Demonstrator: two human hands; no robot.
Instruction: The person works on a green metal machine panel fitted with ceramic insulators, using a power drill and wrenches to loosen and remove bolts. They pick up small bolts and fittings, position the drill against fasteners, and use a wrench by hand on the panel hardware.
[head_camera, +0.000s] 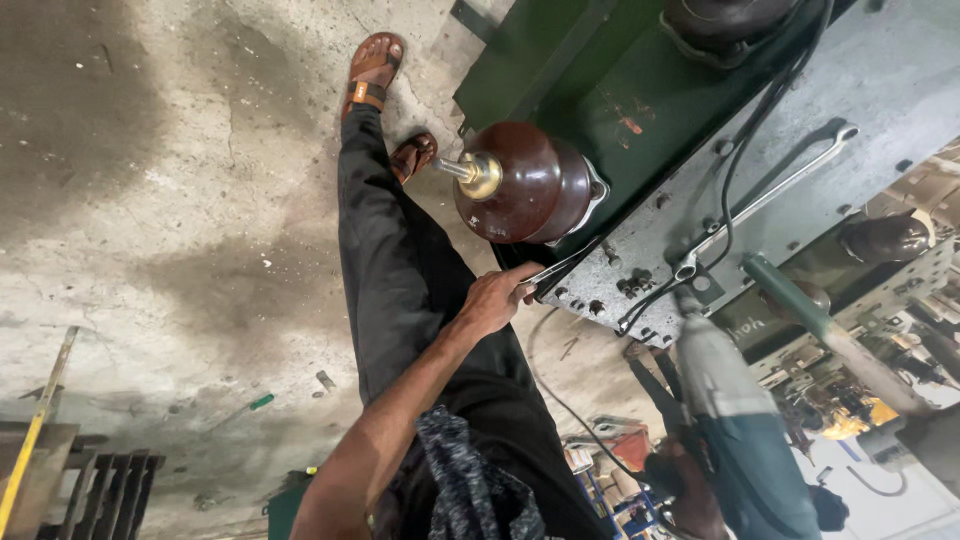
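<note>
Teal power drill, gripped in the right hand, bears on a bolt of the grey steel cover plate; left hand clamps a spanner beside it, mid-bolting; next, steady counter-hold.

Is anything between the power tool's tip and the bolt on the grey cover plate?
A black cable and a long spanner lie across the grey cover plate just beside the power tool tip; nothing visible sits directly under it.

two hands, left and right, one power drill, two wrenches, two brown insulators, two sandals
</note>
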